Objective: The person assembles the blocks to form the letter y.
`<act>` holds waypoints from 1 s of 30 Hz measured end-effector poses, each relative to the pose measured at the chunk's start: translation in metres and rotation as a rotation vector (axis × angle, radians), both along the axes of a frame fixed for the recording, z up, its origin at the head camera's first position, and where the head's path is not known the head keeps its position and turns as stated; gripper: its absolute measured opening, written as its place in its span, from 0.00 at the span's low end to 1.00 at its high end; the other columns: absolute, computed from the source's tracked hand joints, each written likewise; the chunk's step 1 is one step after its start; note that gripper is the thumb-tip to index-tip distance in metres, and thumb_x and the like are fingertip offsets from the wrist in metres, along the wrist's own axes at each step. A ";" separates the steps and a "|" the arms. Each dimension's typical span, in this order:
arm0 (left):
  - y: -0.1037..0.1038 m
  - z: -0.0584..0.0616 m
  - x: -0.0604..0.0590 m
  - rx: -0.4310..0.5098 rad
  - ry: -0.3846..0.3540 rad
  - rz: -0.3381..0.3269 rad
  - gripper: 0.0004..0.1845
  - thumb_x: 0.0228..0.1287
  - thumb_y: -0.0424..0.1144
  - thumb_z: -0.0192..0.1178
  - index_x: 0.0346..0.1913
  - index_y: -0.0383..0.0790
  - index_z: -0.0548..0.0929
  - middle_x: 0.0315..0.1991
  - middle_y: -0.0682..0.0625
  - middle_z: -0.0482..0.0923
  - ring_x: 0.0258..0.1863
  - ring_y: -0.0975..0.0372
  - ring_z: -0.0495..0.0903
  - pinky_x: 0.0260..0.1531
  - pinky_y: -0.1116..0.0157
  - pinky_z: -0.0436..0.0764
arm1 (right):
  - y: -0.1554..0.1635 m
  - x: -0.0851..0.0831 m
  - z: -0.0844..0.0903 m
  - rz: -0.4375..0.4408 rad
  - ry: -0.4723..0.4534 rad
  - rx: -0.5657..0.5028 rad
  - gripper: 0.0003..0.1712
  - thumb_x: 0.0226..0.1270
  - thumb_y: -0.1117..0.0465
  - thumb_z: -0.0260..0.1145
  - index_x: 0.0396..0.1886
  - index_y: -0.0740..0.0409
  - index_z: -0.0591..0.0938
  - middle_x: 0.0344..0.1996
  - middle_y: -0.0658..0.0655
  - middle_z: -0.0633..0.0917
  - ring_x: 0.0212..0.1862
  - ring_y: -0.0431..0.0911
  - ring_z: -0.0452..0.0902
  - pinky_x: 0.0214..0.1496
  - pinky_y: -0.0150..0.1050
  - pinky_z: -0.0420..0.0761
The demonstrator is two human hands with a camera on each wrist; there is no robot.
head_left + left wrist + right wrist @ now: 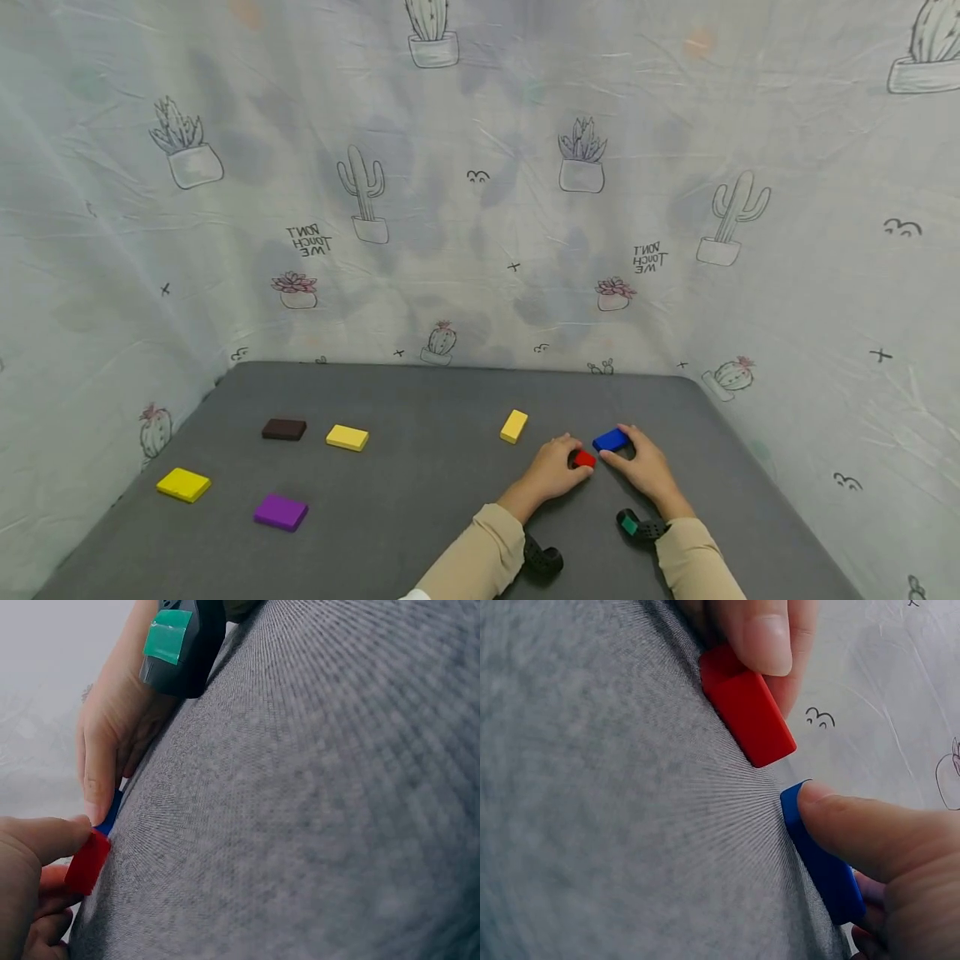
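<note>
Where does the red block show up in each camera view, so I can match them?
Head: red block lower right of centre, pinched by the left hand.
Left wrist: lower left, under the thumb.
Right wrist: top centre, under a fingertip.
Shared landmark: the blue block beside it, held by the right hand.

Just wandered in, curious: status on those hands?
Left hand pinches red block. Right hand holds blue block. Blocks apart, nothing between.

Cactus-print cloth walls (pixel 480 208) enclose a grey felt table (pixel 420 517).
</note>
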State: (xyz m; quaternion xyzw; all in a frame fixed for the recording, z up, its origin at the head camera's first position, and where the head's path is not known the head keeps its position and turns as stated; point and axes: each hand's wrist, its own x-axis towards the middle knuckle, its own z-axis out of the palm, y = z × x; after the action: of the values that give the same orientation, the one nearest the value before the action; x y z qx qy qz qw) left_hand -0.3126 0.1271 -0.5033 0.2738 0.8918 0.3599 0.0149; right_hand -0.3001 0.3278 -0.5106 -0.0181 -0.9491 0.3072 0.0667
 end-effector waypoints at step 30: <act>-0.002 -0.001 0.005 0.100 -0.017 0.041 0.25 0.60 0.42 0.65 0.61 0.41 0.76 0.57 0.48 0.78 0.61 0.52 0.73 0.62 0.55 0.71 | 0.001 0.005 -0.001 -0.033 0.037 -0.078 0.43 0.60 0.46 0.67 0.69 0.62 0.63 0.65 0.74 0.66 0.62 0.69 0.66 0.60 0.63 0.68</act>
State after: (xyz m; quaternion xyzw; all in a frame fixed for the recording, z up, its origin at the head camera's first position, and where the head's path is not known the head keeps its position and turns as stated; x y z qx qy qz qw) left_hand -0.3075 0.1248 -0.5047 0.2527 0.8779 0.4067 0.0016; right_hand -0.2954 0.3287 -0.5118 -0.0306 -0.9346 0.3432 0.0886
